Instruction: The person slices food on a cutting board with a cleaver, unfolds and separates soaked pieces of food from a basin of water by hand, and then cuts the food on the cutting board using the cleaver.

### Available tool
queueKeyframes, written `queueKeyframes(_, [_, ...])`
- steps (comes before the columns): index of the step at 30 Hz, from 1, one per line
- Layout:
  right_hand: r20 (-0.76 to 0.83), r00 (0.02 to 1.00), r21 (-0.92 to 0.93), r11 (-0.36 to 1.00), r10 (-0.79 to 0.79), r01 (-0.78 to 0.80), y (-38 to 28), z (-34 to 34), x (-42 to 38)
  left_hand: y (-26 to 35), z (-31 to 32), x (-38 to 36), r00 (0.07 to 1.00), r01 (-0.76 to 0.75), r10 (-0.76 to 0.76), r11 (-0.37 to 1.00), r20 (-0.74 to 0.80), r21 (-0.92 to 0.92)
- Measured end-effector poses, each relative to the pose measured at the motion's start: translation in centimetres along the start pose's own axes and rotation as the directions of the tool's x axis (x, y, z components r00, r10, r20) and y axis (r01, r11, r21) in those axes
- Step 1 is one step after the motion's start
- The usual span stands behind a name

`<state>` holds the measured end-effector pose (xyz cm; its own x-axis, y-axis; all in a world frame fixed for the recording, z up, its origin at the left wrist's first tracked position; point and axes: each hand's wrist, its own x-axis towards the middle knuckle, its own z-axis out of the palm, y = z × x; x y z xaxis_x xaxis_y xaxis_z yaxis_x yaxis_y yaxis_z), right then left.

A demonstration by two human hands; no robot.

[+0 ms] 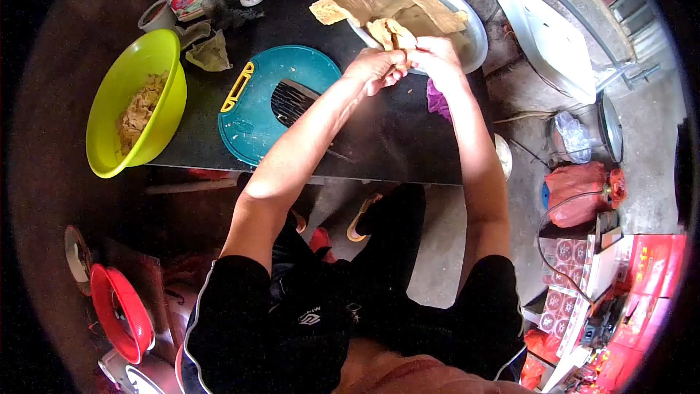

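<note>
The black table gives us open room between the teal board and its right edge. At the far metal basin's near rim, our left hand and right hand pinch a folded tan sheet.

This looks like a kitchen, given the cutting board and basin of food

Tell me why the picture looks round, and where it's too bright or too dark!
In the head view, black corners frame a round picture, probably from a very wide lens; also in the head view, glare whitens the right hand, while deep shadow lies left of the green bowl.
</note>
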<state>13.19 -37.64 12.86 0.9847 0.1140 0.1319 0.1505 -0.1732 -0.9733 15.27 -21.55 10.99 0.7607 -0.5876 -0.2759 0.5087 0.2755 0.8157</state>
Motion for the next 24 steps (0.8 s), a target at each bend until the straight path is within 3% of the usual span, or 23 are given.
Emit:
queueKeyframes(4, [0.075, 0.997, 0.246, 0.969, 0.021, -0.039, 0.6, 0.0, 0.3, -0.4, -0.2, -0.1, 0.998, -0.036, 0.037, 0.999, -0.047, 0.019])
queueKeyframes(7, [0.05, 0.971, 0.297, 0.925, 0.234, -0.238, 0.4, -0.5, 0.4, -0.2, -0.7, -0.2, 0.998, -0.023, 0.024, 1.0, -0.052, 0.018])
queueKeyframes(11, [0.31, 0.919, 0.551, 0.742, 0.243, -0.382, 3.9, -2.9, 2.1, 0.9, -1.3, -0.2, 1.0, -0.001, 0.001, 1.0, -0.009, 0.027])
queueKeyframes(14, [0.289, 0.905, 0.542, 0.725, 0.313, -0.424, 3.0, -2.8, 2.1, 1.5, -2.6, 0.9, 0.994, 0.049, -0.056, 0.996, 0.093, 0.069])
queueKeyframes(15, [0.353, 0.889, 0.516, 0.732, 0.292, -0.445, 3.1, -3.4, 2.5, 1.5, -3.1, 1.3, 0.99, 0.065, -0.071, 0.997, 0.121, 0.05])
queueKeyframes(18, [0.243, 0.919, 0.46, 0.797, 0.311, -0.391, 3.3, -5.0, 3.1, 1.9, -5.1, 2.7, 0.959, 0.06, -0.069, 0.997, 0.275, 0.042])
queueKeyframes(20, [0.158, 0.916, 0.364, 0.84, 0.37, -0.402, 1.1, -4.5, 2.4, 2.8, -5.8, 2.6, 0.928, 0.058, -0.131, 0.976, 0.349, 0.211])
queueKeyframes(22, [0.132, 0.933, 0.334, 0.871, 0.336, -0.361, -0.1, -3.7, 2.2, 3.1, -5.4, 2.3, 0.943, 0.04, -0.122, 0.965, 0.311, 0.258])
queueKeyframes(23, [0.162, 0.929, 0.25, 0.897, 0.332, -0.364, 1.7, -4.9, 3.2, 3.3, -5.3, 2.1, 0.951, 0.032, -0.115, 0.959, 0.287, 0.281])
queueKeyframes(24, [0.21, 0.943, 0.289, 0.905, 0.257, -0.311, 1.3, -4.8, 2.8, 3.9, -4.6, 0.9, 0.964, 0.014, -0.095, 0.952, 0.25, 0.306])
